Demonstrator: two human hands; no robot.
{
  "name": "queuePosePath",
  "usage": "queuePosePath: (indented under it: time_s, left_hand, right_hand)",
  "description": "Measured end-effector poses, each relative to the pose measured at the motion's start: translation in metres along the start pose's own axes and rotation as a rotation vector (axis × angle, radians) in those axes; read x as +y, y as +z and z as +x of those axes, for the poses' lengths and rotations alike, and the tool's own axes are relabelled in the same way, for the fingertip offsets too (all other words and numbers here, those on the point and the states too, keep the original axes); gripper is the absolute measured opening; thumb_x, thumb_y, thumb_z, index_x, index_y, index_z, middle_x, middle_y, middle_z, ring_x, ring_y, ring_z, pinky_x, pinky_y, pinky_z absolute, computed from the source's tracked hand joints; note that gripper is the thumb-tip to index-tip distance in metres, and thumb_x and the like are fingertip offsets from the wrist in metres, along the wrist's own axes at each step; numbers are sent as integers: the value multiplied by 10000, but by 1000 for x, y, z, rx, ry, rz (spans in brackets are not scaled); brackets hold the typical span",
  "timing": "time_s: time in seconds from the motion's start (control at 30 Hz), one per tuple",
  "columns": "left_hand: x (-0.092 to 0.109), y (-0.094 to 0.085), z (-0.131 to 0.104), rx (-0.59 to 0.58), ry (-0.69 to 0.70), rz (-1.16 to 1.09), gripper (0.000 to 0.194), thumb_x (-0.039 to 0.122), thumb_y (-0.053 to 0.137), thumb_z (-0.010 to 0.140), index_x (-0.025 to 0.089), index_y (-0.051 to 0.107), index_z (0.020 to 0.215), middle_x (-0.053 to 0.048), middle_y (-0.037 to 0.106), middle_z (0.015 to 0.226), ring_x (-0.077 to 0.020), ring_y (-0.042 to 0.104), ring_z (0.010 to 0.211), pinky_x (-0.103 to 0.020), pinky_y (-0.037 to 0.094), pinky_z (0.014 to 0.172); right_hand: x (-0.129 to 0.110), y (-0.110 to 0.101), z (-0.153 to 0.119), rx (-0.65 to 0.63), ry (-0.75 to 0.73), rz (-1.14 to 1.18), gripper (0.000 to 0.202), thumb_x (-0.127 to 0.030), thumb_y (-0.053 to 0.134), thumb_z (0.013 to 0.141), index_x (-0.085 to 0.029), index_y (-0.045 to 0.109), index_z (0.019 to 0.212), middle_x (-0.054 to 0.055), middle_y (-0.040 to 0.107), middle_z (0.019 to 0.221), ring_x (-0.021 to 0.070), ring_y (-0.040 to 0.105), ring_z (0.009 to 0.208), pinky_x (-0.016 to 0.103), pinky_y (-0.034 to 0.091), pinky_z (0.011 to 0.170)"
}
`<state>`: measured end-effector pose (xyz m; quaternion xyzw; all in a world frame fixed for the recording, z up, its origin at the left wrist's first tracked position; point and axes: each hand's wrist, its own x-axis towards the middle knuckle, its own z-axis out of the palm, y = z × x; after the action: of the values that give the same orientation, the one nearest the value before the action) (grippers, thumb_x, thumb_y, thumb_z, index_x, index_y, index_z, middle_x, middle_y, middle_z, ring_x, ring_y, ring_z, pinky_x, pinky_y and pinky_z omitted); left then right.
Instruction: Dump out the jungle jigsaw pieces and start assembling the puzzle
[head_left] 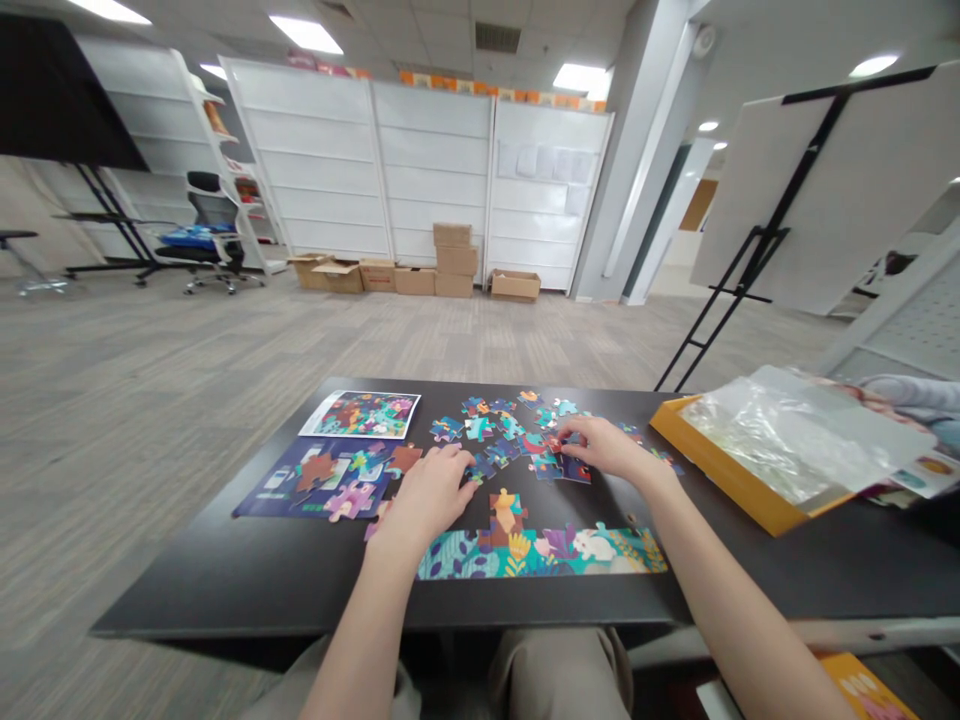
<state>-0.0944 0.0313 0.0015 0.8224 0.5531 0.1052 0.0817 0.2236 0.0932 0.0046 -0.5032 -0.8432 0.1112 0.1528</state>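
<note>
I sit at a black table (225, 570) with a colourful jigsaw on it. A joined strip of puzzle (540, 550) lies along the near edge, with one piece (506, 510) attached above it. Several loose pieces (499, 425) are scattered in the middle. My left hand (431, 490) rests palm down on the table, fingertips touching loose pieces. My right hand (604, 445) pinches a reddish piece (555, 440) among the loose ones. A picture card (361, 413) and a dark sheet (315, 480) with pieces on it lie to the left.
An orange box lid (739, 480) holding a clear plastic bag (780, 440) sits at the right of the table. A black easel with a white board (757, 250) stands behind it. Cardboard boxes (450, 265) and an office chair (214, 235) stand far off.
</note>
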Motion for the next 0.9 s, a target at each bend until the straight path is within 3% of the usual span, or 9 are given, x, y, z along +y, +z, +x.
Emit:
queuePosePath:
  time_s: [0.47, 0.57, 0.7, 0.77, 0.83, 0.9]
  left_hand:
    - [-6, 4, -2, 5, 7, -56, 254, 262, 602, 943, 196, 671, 1178, -142, 642, 1372, -286, 542, 1357, -421, 445, 1122]
    - [-6, 4, -3, -1, 5, -69, 251, 253, 620, 926, 212, 671, 1169, -128, 639, 1382, -284, 540, 1360, -419, 439, 1128]
    - [-6, 4, -4, -3, 7, -86, 269, 234, 631, 906, 220, 670, 1172, -124, 634, 1394, -288, 550, 1350, -422, 442, 1124]
    - [-5, 4, -4, -1, 6, -81, 279, 212, 622, 899, 222, 672, 1173, -125, 644, 1374, -291, 552, 1349, -423, 446, 1121]
    - [-4, 4, -3, -2, 9, -72, 288, 189, 605, 897, 217, 674, 1176, -129, 653, 1357, -295, 543, 1361, -426, 446, 1123]
    - [-3, 3, -3, -10, 13, -62, 302, 172, 591, 902, 205, 671, 1191, -138, 650, 1363, -297, 527, 1380, -432, 438, 1132]
  right_hand:
    - [6, -1, -2, -13, 56, 28, 141, -323, 683, 850, -241, 764, 932, 27, 783, 919, 167, 645, 666, 280, 462, 650]
    - [14, -13, -6, 137, 149, 10, 211, -402, 646, 883, -242, 761, 961, 41, 787, 905, 191, 664, 697, 293, 469, 661]
    - [30, -39, -16, 537, 409, -45, 379, -517, 513, 962, -219, 745, 933, 89, 788, 899, 246, 697, 798, 324, 467, 713]
    - [36, -49, -21, 676, 512, -50, 529, -576, 379, 1008, -209, 738, 879, 112, 783, 856, 268, 698, 828, 335, 456, 727]
    - [42, -55, -25, 701, 580, -56, 616, -588, 287, 1030, -206, 733, 844, 122, 781, 833, 275, 698, 835, 339, 447, 732]
    - [48, -55, -28, 639, 632, -105, 581, -554, 321, 1027, -201, 740, 834, 129, 782, 839, 278, 702, 839, 339, 444, 728]
